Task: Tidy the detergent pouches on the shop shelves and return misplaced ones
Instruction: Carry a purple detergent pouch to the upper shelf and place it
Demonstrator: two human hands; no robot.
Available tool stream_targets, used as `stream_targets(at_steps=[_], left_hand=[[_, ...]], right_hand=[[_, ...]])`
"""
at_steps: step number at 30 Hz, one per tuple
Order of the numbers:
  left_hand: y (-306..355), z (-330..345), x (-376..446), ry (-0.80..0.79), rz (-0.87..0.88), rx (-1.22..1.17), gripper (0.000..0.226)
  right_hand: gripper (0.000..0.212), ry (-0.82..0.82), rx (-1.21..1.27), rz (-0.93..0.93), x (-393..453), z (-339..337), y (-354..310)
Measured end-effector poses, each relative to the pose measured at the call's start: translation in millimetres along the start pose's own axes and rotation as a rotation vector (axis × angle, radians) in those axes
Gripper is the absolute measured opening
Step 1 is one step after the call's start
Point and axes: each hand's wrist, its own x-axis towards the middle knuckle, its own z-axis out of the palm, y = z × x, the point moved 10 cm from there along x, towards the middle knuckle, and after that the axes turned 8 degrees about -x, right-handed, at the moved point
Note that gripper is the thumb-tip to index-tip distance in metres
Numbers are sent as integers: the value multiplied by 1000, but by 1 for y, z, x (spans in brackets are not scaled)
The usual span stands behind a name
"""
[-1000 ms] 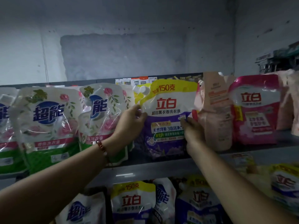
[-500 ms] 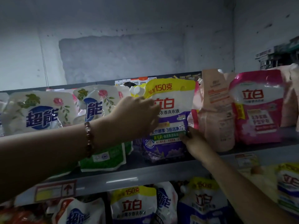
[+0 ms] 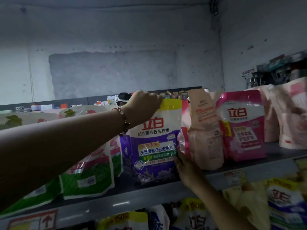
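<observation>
A purple, white and yellow detergent pouch (image 3: 156,143) stands upright on the top shelf (image 3: 149,191). My left hand (image 3: 141,107) grips its top left corner, fingers curled over the yellow edge. My right hand (image 3: 184,165) holds the pouch's lower right edge, fingers tucked between it and the pale pink pouch (image 3: 204,130) beside it. Green and white floral pouches (image 3: 88,173) lean on the left, partly hidden behind my left forearm. A bright pink pouch (image 3: 242,125) stands further right.
More pale pink pouches (image 3: 287,113) fill the shelf's right end. The lower shelf holds several yellow and purple pouches (image 3: 285,201). A price tag strip (image 3: 31,219) sits on the shelf edge at lower left. A bare grey wall (image 3: 113,72) rises behind.
My left hand has climbed from the pouch's left side to its top corner. The right hand slid lower along the right edge. The view has moved closer and tilted up.
</observation>
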Motion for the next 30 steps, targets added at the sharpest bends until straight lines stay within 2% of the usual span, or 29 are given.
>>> stream_targets(at_steps=[2,5,9,14,20,22,24,26,28,30], left_hand=[[-10,2,-2,-16,-32,-61,21],[-23,6,-5,-38,-104,-188,21],[-30,6,-6,-21,-124,-249,26],[-49,19,-12,-96,-175,-347,27],[-49,12,-12,3,-210,-447,30],[-41,10,-21,15,-153,-445,42],[-22,5,-36,61,-23,-302,66],[-13,11,-54,57,35,-200,86],[-14,16,-68,32,20,-167,92],[-27,20,-69,10,-72,-190,83]], right_hand=[[35,45,19,-19,-2,-11,3],[36,98,-132,-15,-4,-15,8],[26,161,-263,108,-5,-18,16],[27,178,-397,198,-5,-23,14],[25,199,-392,169,-15,-19,7],[33,201,-389,162,-20,-16,8],[49,330,-369,19,-29,-21,-7],[58,455,-399,-175,-43,-25,-33],[61,434,-417,-336,-52,-14,-57],[62,337,-450,-441,-56,9,-76]])
